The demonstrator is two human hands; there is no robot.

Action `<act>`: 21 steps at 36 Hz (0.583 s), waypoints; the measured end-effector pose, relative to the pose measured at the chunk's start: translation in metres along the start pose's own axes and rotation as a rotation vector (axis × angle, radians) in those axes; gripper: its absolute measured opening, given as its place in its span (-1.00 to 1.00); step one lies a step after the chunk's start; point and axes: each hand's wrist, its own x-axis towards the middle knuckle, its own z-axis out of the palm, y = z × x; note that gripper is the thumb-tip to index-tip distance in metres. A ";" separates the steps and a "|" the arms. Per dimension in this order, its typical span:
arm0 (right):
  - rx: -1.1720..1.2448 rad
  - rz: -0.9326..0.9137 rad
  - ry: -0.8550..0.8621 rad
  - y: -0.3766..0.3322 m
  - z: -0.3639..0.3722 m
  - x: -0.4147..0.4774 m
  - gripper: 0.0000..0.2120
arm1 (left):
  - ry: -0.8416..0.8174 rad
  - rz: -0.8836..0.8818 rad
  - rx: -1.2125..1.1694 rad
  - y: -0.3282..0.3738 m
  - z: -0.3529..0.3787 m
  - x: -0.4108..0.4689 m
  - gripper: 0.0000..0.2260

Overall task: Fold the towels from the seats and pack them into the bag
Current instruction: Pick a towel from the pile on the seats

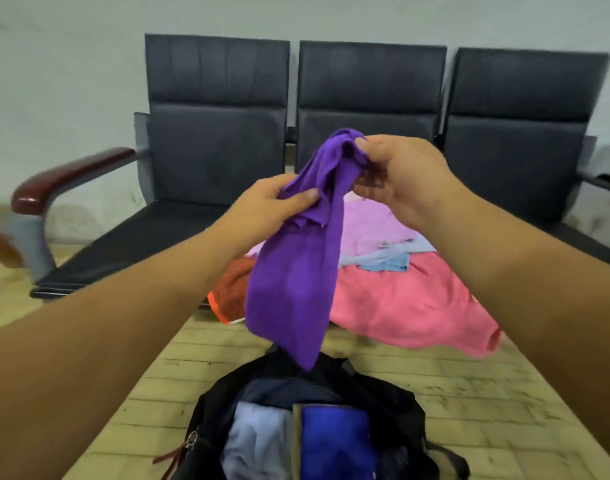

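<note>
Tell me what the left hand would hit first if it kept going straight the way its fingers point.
The left hand points forward and right, already pinching the purple towel. Going straight on, it would probably meet the right hand gripping the towel's top. Depth is hard to judge, so it could pass under it toward the middle seat's backrest.

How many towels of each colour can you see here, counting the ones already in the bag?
Purple towel, held in both hands: 1
Coral pink towel on the seat: 1
Lilac towel on the seat: 1
Light blue towel on the seat: 1
Orange towel on the seat: 1
Pale blue towel in the bag: 1
Royal blue towel in the bag: 1
Total: 7
</note>
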 end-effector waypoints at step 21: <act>-0.076 0.314 0.028 0.133 -0.050 -0.098 -0.64 | -0.017 -0.340 -0.237 -0.037 0.051 -0.102 -0.76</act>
